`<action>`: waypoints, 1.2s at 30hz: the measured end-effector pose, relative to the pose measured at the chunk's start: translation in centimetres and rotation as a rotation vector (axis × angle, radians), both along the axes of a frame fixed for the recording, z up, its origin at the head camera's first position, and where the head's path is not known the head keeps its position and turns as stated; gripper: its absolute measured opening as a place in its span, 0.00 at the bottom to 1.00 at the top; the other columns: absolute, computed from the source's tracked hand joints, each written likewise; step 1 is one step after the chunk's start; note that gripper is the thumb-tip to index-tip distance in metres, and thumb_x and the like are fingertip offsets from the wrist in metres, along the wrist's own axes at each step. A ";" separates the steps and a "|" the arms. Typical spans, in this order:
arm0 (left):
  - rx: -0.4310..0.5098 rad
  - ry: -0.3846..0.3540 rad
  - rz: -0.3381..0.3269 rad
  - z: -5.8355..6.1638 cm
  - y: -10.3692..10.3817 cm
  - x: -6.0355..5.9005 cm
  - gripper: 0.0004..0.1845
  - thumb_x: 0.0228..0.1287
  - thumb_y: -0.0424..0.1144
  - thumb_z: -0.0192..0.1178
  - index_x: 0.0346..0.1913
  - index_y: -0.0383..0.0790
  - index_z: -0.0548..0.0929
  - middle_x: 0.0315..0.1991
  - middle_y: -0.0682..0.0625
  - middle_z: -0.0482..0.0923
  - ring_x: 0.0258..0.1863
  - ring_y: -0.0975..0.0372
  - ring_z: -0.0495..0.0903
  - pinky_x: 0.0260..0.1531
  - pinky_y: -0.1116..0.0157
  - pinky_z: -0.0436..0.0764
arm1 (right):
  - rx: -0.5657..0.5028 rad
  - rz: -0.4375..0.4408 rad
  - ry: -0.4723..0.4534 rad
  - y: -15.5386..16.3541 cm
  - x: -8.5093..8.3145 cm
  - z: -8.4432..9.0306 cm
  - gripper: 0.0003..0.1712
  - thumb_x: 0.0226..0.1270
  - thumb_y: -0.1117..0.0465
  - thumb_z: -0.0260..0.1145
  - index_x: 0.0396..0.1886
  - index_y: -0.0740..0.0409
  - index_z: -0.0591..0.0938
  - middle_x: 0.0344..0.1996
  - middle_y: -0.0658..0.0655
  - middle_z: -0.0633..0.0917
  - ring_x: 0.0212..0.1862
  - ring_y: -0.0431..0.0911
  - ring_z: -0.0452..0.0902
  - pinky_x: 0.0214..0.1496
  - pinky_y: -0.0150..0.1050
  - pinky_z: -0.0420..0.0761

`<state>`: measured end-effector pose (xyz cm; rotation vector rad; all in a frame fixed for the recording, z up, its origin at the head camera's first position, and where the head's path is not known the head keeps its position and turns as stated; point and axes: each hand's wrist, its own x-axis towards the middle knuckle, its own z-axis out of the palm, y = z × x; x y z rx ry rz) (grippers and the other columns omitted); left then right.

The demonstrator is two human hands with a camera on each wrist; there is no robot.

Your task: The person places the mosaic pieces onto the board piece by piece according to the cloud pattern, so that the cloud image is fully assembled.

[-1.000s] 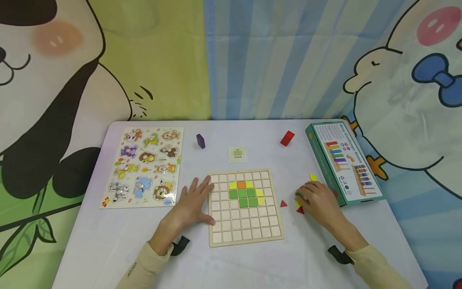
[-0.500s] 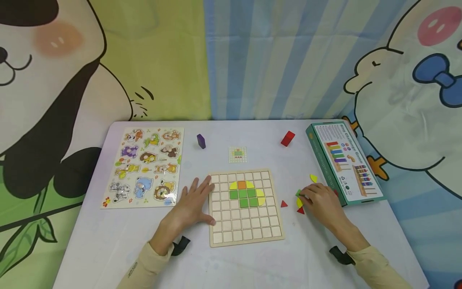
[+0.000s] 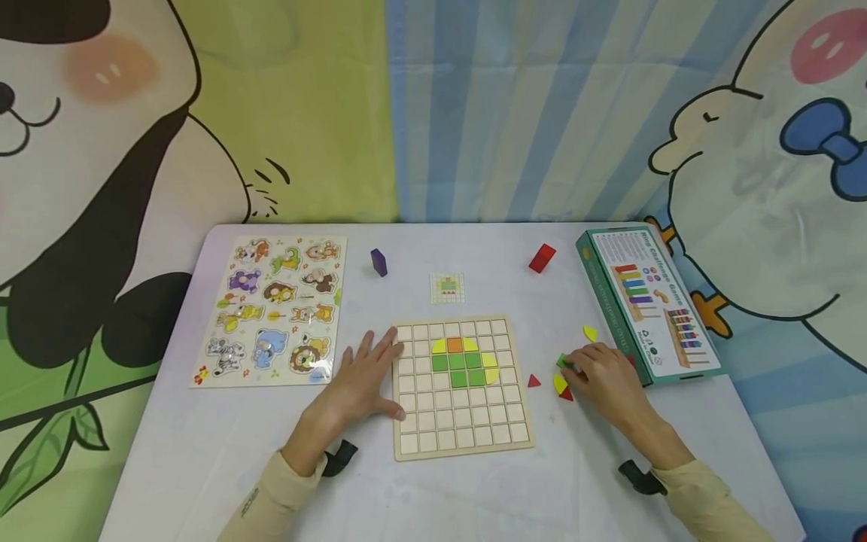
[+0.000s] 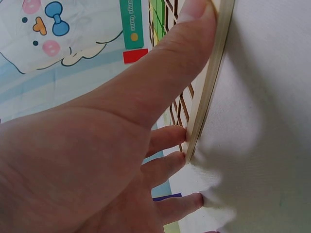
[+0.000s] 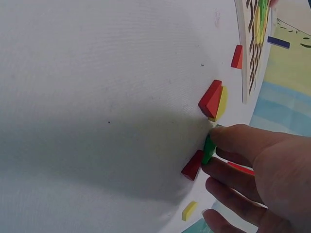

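Observation:
My left hand [image 3: 356, 385] lies with spread fingers at the left edge of a wooden grid board [image 3: 467, 443]; in the left wrist view its thumb [image 4: 170, 53] rests on the board's rim. Green, yellow and one orange piece [image 3: 454, 345] fill cells in the board's upper middle. To the right of the board, my right hand [image 3: 605, 382] is low over loose pieces. In the right wrist view, its thumb and index finger pinch a small green piece [image 5: 209, 148]. Close by lie red triangles [image 5: 211, 99] and a yellow rounded piece [image 5: 222, 103]. Another red triangle [image 3: 534, 381] lies nearer the board.
A green game box [image 3: 657, 301] stands right of the right hand. Behind the board are a small pattern card [image 3: 448, 288], a purple block [image 3: 378, 262] and a red block [image 3: 542, 258]. An animal puzzle board [image 3: 271, 312] lies at left. A yellow piece [image 3: 590, 333] lies near the box.
My right hand has drawn slightly to the right, so more of the green piece and the yellow pieces shows in the head view. The left hand stays where it was.

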<state>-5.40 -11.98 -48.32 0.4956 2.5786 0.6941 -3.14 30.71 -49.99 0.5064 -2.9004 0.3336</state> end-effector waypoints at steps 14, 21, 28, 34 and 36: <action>-0.012 0.001 -0.002 -0.1 0.0 -0.1 0.63 0.38 0.51 0.83 0.79 0.39 0.60 0.84 0.45 0.42 0.82 0.40 0.37 0.74 0.30 0.43 | -0.195 0.187 0.097 -5.3 -2.3 1.6 0.13 0.51 0.65 0.80 0.37 0.60 0.87 0.37 0.54 0.87 0.47 0.48 0.80 0.49 0.46 0.86; -0.013 -0.001 -0.003 -0.1 0.0 -0.1 0.63 0.38 0.51 0.83 0.79 0.39 0.60 0.84 0.45 0.42 0.82 0.40 0.38 0.74 0.30 0.44 | -0.196 0.306 0.119 -9.5 -3.0 2.1 0.14 0.52 0.64 0.80 0.39 0.58 0.88 0.39 0.52 0.88 0.49 0.48 0.81 0.53 0.47 0.84; -0.004 -0.004 0.002 -0.1 0.0 -0.1 0.63 0.37 0.51 0.84 0.78 0.39 0.61 0.84 0.45 0.43 0.82 0.40 0.38 0.73 0.30 0.43 | -0.166 0.459 0.198 -13.7 -3.1 1.7 0.11 0.52 0.61 0.80 0.36 0.55 0.88 0.37 0.50 0.89 0.47 0.48 0.83 0.53 0.45 0.82; -0.007 0.006 -0.006 -0.1 -0.1 -0.1 0.63 0.38 0.52 0.83 0.78 0.39 0.61 0.84 0.45 0.43 0.82 0.39 0.39 0.73 0.29 0.45 | -0.085 0.563 0.180 -16.2 -2.4 0.8 0.10 0.56 0.57 0.80 0.37 0.52 0.90 0.39 0.48 0.89 0.49 0.47 0.83 0.56 0.44 0.81; -0.003 0.007 -0.008 -0.2 -0.2 -0.1 0.63 0.38 0.52 0.83 0.78 0.39 0.61 0.84 0.45 0.43 0.82 0.39 0.38 0.73 0.29 0.45 | -0.064 0.569 0.154 -16.6 -2.2 0.5 0.09 0.58 0.56 0.78 0.38 0.51 0.90 0.40 0.48 0.89 0.50 0.46 0.83 0.58 0.45 0.81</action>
